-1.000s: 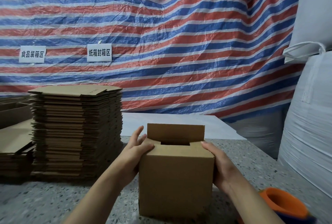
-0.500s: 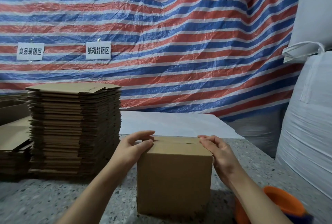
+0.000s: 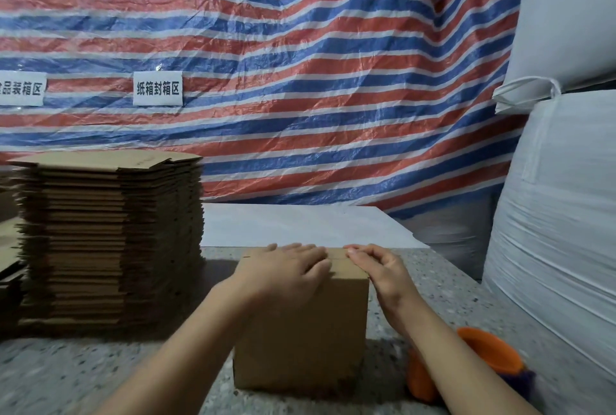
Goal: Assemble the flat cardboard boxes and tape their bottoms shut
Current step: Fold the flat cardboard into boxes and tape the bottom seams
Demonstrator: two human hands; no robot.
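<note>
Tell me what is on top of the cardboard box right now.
Both hands rest on the cardboard box: left hand flat across its closed flaps, right hand at the right edge. No tape is visible there; the hands cover much of the seam.

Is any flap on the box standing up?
No, the flaps of the box lie flat under the left hand and right hand.

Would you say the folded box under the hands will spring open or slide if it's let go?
The box probably is light and could slide easily. Its flaps look untaped, held by the left hand and right hand, so they may lift.
</note>
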